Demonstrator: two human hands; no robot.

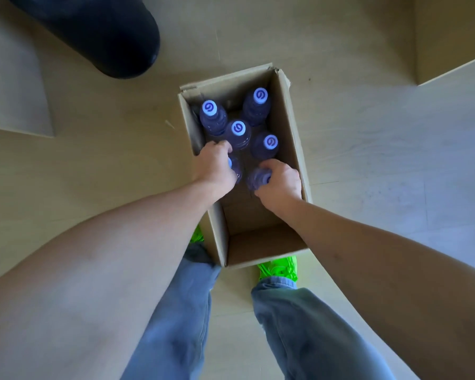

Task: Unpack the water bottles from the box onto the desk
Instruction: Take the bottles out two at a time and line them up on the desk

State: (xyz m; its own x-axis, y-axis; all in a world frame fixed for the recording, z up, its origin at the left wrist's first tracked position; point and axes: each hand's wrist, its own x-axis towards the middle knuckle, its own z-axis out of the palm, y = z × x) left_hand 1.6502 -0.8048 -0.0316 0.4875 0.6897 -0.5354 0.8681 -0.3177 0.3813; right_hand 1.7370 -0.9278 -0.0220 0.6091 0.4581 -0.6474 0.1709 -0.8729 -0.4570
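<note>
Wood floor, open box [291,149] at my feet. Six bottles upright inside, four loose at box's far end [254,105]. My left hand [214,168] wraps one bottle's neck [235,167], right hand [281,182] wraps another's [257,178], near box middle.

Left hand [214,167] and right hand [280,180] each around a bottle top inside the open box [291,127].

I'm looking into a matt brown corrugated cardboard box [291,138] holding clear, glossy plastic bottles [213,119] with smooth white plastic caps [209,108] (blue swirl printed on top); my blue denim jeans [307,333] are looking soft, the pale wood-grain floor [368,160] smooth.
</note>
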